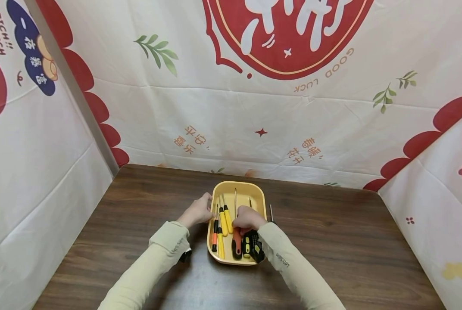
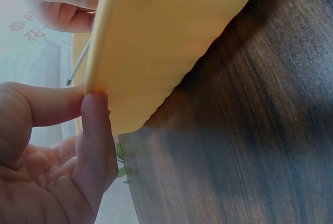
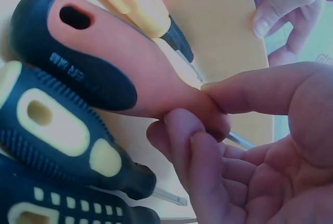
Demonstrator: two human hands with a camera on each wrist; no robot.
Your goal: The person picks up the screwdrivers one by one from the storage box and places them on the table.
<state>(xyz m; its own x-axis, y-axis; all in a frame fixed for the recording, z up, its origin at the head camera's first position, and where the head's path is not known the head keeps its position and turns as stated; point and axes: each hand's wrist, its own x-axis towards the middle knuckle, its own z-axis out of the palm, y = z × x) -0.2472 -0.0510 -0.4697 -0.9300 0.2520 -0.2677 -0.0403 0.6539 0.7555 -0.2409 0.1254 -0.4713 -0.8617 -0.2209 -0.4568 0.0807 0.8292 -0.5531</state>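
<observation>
"Where was the left hand (image 1: 198, 211)?"

"At the left side of the yellow tray (image 1: 231, 187), which sat on the dark wooden table (image 1: 332, 249). Its thumb and forefinger pinched the tray's rim, one on either side of the wall."

"And the right hand (image 1: 248, 218)?"

"Over the tray, among the tools. Its thumb and curled fingers gripped the large orange-and-black screwdriver (image 1: 236, 243) at the narrow neck of the handle, close to the shaft. The thick end of that handle pointed toward the person, and the shaft ran toward the tray's far end."

"Was it lifted at all?"

"I couldn't tell. The handle lay beside the others, but whether it touched the tray's floor didn't show clearly."

"What was around it?"

"Just to its right, a black-and-yellow screwdriver (image 1: 246, 245), then a black screwdriver with small yellow squares (image 1: 256, 242) on its grip. To its left lay three yellow-handled screwdrivers (image 1: 228, 219) with black collars, and a slim orange-and-black screwdriver (image 1: 214, 237) near the left wall."

"Anything outside the tray?"

"A metal shaft (image 1: 271, 211) showed just beyond the right wall; the pale right sleeve (image 1: 293, 262) was close beside its dark near end. Behind the table hung a white cloth (image 1: 223, 112) printed with red shapes, green sprigs and lettering."
</observation>
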